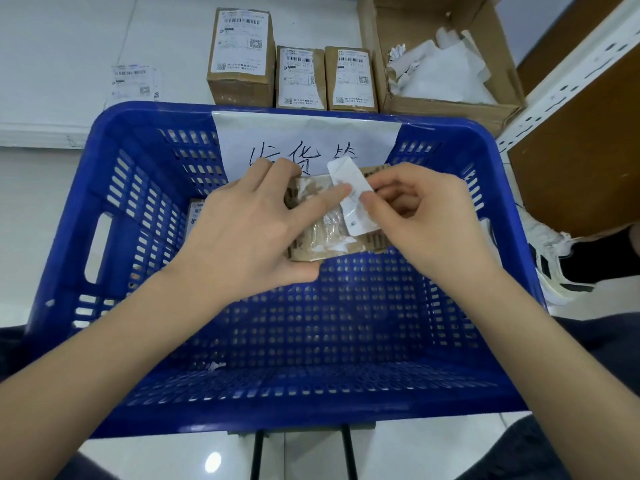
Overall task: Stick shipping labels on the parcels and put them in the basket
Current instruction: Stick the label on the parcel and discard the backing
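Above the basket (104, 161), my left hand (242, 230) grips a parcel (325, 233) while my right hand (426, 216) pinches its label (353, 202), half stuck. One parcel (195, 216) seems binned; three labelled boxes (301, 77) wait behind the basket.

five parcels (240, 57), one basket (138, 112), one open carton (450, 105), two hands (242, 230)

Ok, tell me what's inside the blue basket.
In the blue basket, one labelled parcel lies at the far left, mostly covered by the left hand. A paper scrap sits on the floor. The hands hide the rest.
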`<state>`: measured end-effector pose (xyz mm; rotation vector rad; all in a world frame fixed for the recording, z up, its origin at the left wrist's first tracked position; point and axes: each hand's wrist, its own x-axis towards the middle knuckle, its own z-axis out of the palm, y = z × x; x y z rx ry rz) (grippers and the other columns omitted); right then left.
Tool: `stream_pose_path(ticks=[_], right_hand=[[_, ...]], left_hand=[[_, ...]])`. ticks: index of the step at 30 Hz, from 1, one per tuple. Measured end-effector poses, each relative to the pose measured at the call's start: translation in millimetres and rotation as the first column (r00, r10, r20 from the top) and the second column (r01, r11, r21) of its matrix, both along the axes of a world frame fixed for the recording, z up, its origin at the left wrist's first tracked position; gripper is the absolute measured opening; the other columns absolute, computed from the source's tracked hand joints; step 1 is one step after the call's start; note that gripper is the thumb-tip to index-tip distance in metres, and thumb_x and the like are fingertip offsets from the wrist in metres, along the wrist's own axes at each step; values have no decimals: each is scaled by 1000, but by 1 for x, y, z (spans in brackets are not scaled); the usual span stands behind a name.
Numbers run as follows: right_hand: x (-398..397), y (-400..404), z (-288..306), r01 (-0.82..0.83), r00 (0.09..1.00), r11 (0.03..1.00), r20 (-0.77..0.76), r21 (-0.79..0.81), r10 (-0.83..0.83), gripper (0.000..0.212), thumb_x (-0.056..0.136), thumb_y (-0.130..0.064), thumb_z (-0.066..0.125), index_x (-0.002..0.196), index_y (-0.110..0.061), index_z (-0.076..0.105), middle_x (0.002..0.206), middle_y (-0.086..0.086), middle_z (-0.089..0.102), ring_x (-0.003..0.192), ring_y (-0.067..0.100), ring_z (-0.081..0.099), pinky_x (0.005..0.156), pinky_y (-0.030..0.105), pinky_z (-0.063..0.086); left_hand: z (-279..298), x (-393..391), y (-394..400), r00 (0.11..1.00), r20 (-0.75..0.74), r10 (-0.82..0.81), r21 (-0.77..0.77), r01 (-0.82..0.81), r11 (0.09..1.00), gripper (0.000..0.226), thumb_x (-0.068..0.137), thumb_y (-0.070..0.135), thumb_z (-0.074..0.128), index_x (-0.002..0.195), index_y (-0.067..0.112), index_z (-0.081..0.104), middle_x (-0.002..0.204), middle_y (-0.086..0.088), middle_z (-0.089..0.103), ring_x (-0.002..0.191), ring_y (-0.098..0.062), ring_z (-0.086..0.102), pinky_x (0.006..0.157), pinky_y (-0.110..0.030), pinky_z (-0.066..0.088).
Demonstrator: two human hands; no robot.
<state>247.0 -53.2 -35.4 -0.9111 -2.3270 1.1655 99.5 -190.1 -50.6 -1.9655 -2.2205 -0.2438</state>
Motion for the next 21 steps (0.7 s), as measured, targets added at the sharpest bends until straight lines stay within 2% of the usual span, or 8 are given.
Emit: stream_pose_path(ticks=[4, 7, 11, 13, 16, 19, 21], right_hand=[[2, 1, 4, 34, 999, 984, 10, 172, -36, 12, 86, -21, 68, 96, -26, 73, 79, -14, 69, 70, 9, 65, 68, 37, 55], [3, -2, 0, 13, 1000, 921, -12, 388, -9, 14, 85, -21, 65, 95, -21, 75, 75, -5, 70, 69, 16, 64, 63, 45, 54], [1, -2, -8, 17, 990, 806, -121, 592, 67, 12, 86, -12, 66, 92, -7, 75, 78, 7, 66, 63, 19, 60, 54, 38, 52], [1, -1, -13, 23, 985, 762, -146, 648, 94, 10, 87, -9, 66, 89, -3, 74, 76, 10, 63, 59, 21, 57, 49, 39, 50], [-1, -4, -18, 4, 982, 710, -138, 704, 132, 11, 87, -5, 64, 82, 0, 72, 69, 12, 59, 54, 25, 53, 44, 38, 46], [-2, -7, -22, -49, 979, 702, -105, 710, 174, 13, 89, -6, 62, 88, 1, 72, 72, 13, 60, 59, 27, 56, 46, 38, 47], [-2, -10, -25, -103, 978, 707, -57, 700, 199, 16, 90, -10, 61, 94, 1, 72, 77, 13, 61, 64, 27, 58, 49, 39, 49]], left_hand=[[0, -1, -1, 1000, 2, 0, 13, 0, 1000, 71, 65, 57, 60, 128, 28, 45, 102, -19, 59, 85, -33, 58, 52, -27, 36], [-1, -1, -1, 1000, 8, -3, 14, 3, 1000, 68, 67, 58, 58, 127, 28, 47, 103, -19, 59, 86, -33, 57, 52, -27, 37], [-1, -1, -2, 1000, 9, 8, 32, -8, 999, 65, 67, 55, 62, 124, 26, 57, 103, -19, 60, 85, -33, 57, 55, -25, 30], [0, -1, -2, 1000, 3, 3, 34, -3, 999, 62, 67, 54, 62, 121, 22, 64, 103, -19, 60, 85, -33, 57, 56, -25, 29], [0, -2, -3, 1000, 6, 2, 46, -2, 999, 61, 68, 54, 58, 121, 23, 59, 104, -19, 59, 86, -33, 55, 56, -25, 28], [0, -3, -4, 1000, 2, 8, 46, -8, 999, 59, 68, 54, 56, 119, 25, 50, 104, -18, 60, 86, -33, 55, 57, -24, 26], [1, -3, -4, 1000, 7, 19, 34, -19, 999, 57, 66, 52, 59, 113, 22, 52, 104, -18, 61, 85, -33, 56, 56, -24, 26]])
